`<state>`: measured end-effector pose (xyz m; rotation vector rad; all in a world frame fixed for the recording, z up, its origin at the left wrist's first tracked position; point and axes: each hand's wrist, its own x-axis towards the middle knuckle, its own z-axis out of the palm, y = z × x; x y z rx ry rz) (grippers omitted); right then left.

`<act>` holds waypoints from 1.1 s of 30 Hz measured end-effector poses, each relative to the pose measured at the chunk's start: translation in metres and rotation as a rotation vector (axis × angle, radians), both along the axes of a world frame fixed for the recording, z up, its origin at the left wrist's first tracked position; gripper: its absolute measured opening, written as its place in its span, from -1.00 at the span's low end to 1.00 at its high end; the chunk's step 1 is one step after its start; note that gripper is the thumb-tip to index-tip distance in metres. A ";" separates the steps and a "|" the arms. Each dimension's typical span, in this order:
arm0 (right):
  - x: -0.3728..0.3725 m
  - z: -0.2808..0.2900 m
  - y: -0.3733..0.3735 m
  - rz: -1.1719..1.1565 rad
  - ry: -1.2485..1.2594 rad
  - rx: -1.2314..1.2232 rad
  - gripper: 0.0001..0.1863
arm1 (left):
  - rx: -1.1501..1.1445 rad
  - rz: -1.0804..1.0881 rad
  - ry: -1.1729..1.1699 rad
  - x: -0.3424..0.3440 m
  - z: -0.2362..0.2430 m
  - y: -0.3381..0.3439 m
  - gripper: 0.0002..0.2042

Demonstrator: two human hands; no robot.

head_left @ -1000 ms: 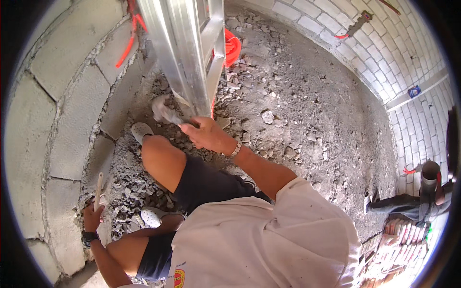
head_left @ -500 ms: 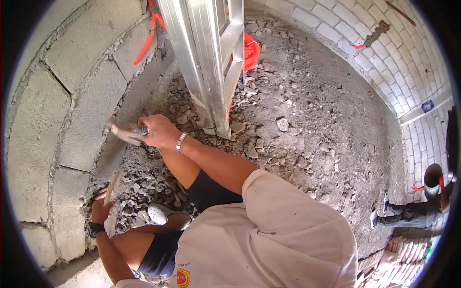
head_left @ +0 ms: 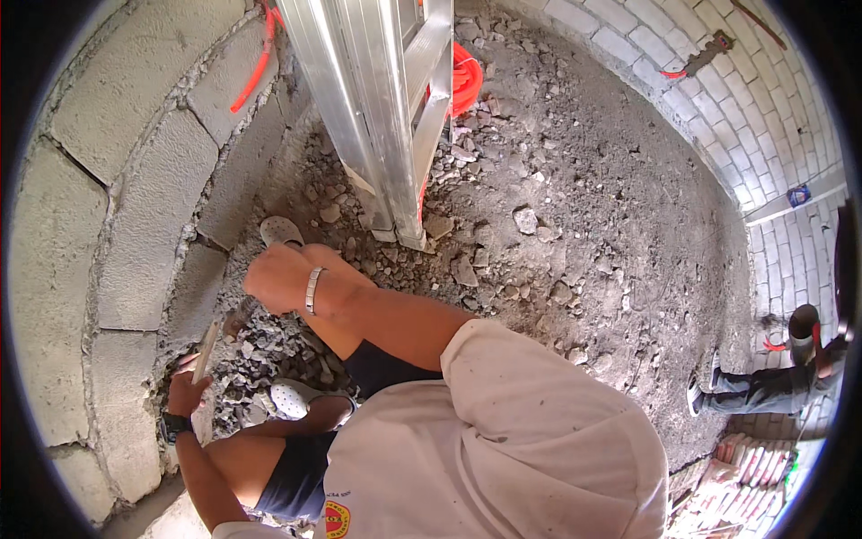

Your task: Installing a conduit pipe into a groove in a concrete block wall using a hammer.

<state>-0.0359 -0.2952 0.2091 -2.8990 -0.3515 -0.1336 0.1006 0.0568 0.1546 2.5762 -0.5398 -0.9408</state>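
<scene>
My left hand [head_left: 187, 393], with a dark watch at the wrist, is closed around a pale, narrow bar that looks like a chisel [head_left: 206, 349]. It stands nearly upright by the foot of the block wall [head_left: 128, 377]. My right hand [head_left: 277, 278], wearing a metal bracelet, grips a hammer [head_left: 237, 320]. The hammer's head is blurred and close to the chisel's upper end; its handle is mostly hidden by the hand. Broken rubble [head_left: 260, 359] lies beneath both hands. Where the chisel's lower end rests cannot be made out.
An aluminium ladder [head_left: 382, 117] stands just beyond my right hand, with a coil of orange tubing [head_left: 464, 79] behind it. Another orange tube [head_left: 258, 74] sticks out of the wall. Loose stones [head_left: 525, 219] litter the dirt floor. At far right is another person's leg [head_left: 754, 395].
My right hand has swung down and nearer with the hammer, bringing its head toward the chisel's top. My left hand stays nearly in place. The view has shifted slightly.
</scene>
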 end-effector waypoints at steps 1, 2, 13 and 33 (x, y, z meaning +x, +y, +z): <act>-0.001 0.001 -0.001 -0.016 0.026 0.023 -0.93 | 0.001 -0.001 0.003 0.001 -0.008 0.004 -0.70; -0.003 0.004 -0.004 -0.039 0.055 0.039 -0.92 | 0.005 -0.030 -0.022 0.004 -0.018 0.004 -0.69; 0.024 -0.010 0.000 -0.231 0.071 0.074 -0.94 | -0.033 -0.135 -0.016 0.016 -0.021 -0.014 -0.66; -0.055 0.016 -0.032 -0.472 -0.312 0.105 -0.74 | 0.306 -0.400 -0.193 0.037 -0.047 0.005 -0.31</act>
